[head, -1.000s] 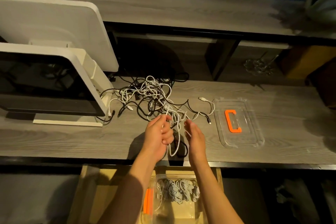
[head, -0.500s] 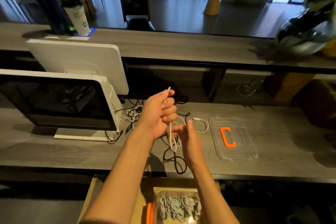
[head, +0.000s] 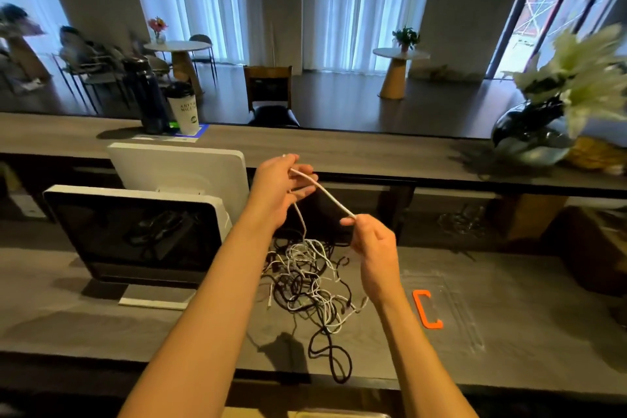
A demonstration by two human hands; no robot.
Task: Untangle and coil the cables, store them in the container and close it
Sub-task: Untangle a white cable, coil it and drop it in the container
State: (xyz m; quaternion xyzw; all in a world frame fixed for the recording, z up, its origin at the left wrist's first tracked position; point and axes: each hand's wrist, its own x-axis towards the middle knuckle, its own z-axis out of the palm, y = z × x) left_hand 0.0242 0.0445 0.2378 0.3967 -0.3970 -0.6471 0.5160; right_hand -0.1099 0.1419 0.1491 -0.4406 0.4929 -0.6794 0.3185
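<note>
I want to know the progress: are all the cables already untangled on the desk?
No, a tangled pile of cables lies on the desk below the white cable stretched between both hands.

Matt grey woodgrain counter; clear plastic lid.

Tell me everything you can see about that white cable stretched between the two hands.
The white cable is thin, round and looks rubbery or plastic. A short span runs taut and slanted through the air, from the left hand, which grips it higher up, down to the right hand, which pinches it at the fingertips. From the left hand another stretch hangs down into the tangle of black and white cables on the desk, so it is not yet free. Its plugs cannot be made out.
</note>
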